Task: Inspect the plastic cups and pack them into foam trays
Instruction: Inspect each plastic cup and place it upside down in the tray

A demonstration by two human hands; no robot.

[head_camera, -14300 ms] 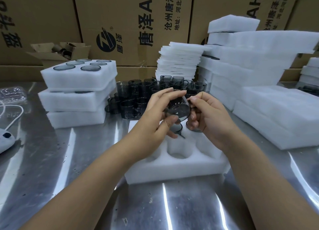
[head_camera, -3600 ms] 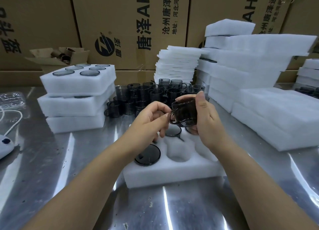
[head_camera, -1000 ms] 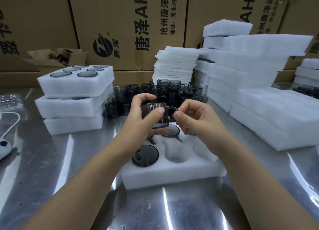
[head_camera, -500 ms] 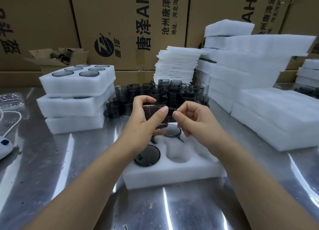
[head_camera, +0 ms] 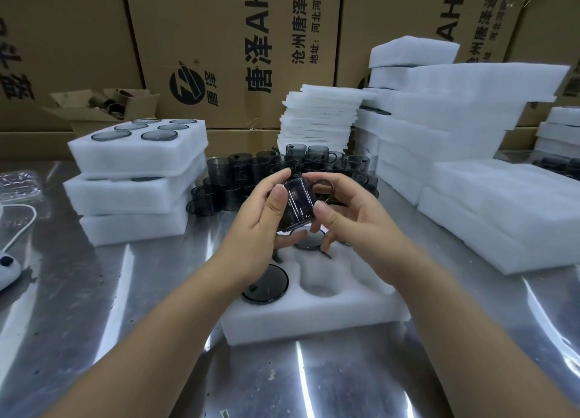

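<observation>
Both my hands hold one dark see-through plastic cup (head_camera: 298, 205) above the white foam tray (head_camera: 314, 317). My left hand (head_camera: 260, 220) grips its left side with thumb and fingers. My right hand (head_camera: 351, 216) grips its right side, thumb in front, near the handle. An upside-down cup (head_camera: 265, 284) sits in the tray's near-left pocket. Another cup (head_camera: 309, 243) sits in a far pocket, partly hidden by my hands. The near-middle pocket (head_camera: 321, 284) holds nothing. A cluster of loose dark cups (head_camera: 244, 173) stands behind the tray.
A stack of three packed foam trays (head_camera: 135, 179) stands at the left. Thin foam sheets (head_camera: 320, 119) and big foam blocks (head_camera: 470, 129) pile up behind and to the right. Cardboard boxes (head_camera: 232, 41) wall off the back. A white device with cable (head_camera: 6, 267) lies far left.
The held cup has turned from lying sideways to tilted more upright. My right hand moved from pinching its handle to gripping its side. Both hands sank slightly toward the tray.
</observation>
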